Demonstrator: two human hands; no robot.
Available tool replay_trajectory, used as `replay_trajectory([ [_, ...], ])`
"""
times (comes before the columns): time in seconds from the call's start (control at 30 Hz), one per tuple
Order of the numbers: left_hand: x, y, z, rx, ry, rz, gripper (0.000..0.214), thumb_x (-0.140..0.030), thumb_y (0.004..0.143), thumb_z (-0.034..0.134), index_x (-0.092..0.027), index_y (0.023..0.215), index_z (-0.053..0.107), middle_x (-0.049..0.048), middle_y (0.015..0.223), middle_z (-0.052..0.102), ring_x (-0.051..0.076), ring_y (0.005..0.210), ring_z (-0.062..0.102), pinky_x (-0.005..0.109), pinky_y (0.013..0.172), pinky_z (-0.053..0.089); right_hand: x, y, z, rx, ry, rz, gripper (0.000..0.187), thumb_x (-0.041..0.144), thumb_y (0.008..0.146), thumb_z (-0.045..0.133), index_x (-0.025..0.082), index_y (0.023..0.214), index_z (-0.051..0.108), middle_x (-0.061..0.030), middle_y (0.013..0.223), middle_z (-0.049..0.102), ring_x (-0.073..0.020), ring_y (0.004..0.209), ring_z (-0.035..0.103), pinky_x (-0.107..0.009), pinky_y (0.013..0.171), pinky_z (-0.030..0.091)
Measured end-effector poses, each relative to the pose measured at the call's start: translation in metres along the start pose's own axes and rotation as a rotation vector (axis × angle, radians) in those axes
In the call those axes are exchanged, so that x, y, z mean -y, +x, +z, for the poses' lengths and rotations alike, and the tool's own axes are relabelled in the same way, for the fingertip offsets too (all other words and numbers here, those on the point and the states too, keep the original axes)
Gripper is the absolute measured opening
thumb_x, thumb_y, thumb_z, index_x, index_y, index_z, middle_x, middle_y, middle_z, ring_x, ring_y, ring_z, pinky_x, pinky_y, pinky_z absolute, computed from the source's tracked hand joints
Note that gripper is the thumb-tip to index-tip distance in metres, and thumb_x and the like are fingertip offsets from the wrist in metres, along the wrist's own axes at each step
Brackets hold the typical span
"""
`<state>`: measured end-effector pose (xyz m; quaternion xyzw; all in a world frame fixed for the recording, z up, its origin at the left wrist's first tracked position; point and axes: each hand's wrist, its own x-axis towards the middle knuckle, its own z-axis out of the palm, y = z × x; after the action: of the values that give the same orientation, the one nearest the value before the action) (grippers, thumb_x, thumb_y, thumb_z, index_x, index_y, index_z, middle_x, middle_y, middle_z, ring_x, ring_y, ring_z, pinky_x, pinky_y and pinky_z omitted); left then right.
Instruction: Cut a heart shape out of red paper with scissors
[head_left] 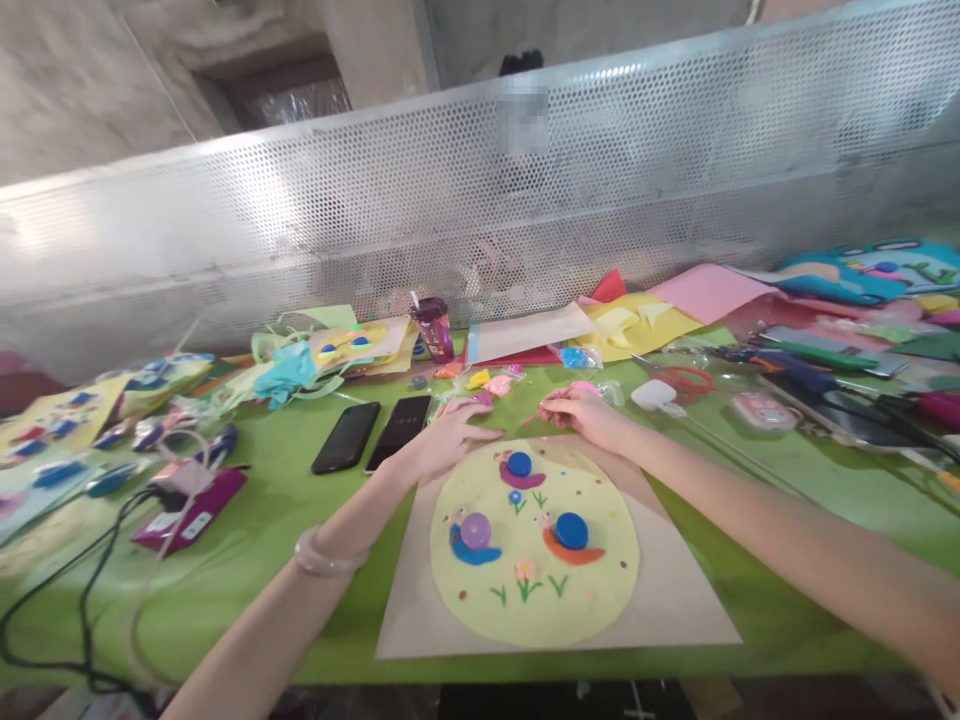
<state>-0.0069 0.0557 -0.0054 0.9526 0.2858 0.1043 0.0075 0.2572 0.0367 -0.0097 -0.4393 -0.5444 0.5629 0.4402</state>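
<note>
My right hand point(585, 415) is closed round a thin pink stick-like tool point(531, 419), its tip pointing left above the far edge of the picture. Opposite it, my left hand point(455, 432) reaches out with thumb and fingers apart, the fingertips at a small magenta lump point(482, 398); whether they touch it I cannot tell. Below both hands lies a pale yellow paper disc point(536, 620) on a white sheet point(675, 600). The disc carries three clay snails, two with blue bottle-cap shells point(571, 531) and one with a purple cap shell point(475, 531), plus clay flowers and leaves.
Two dark phones point(346, 437) lie left of my hand. A lidded drink cup point(433, 328) stands behind, before a perforated metal panel point(337, 220). Small clay packets point(499, 384), coloured paper point(712, 292), a white charger point(654, 395) and a magenta box with cables point(191, 510) crowd the green cloth.
</note>
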Motion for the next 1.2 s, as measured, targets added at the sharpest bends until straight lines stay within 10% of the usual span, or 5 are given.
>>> replay_trajectory([
  [1.2,0.003,-0.012,-0.015,-0.069,0.011,-0.059,0.033,-0.013,0.086,0.039,-0.022,0.103,0.066,0.0035,0.109,0.065,0.020,0.102,0.057,0.037,0.095,0.041,0.003,-0.009,0.007,-0.072,0.032,-0.064,0.011,0.026,0.067,0.069,0.017,0.065,0.065,-0.0028,0.065,0.063,-0.0105,0.055,0.049,-0.026,0.053,0.036],
])
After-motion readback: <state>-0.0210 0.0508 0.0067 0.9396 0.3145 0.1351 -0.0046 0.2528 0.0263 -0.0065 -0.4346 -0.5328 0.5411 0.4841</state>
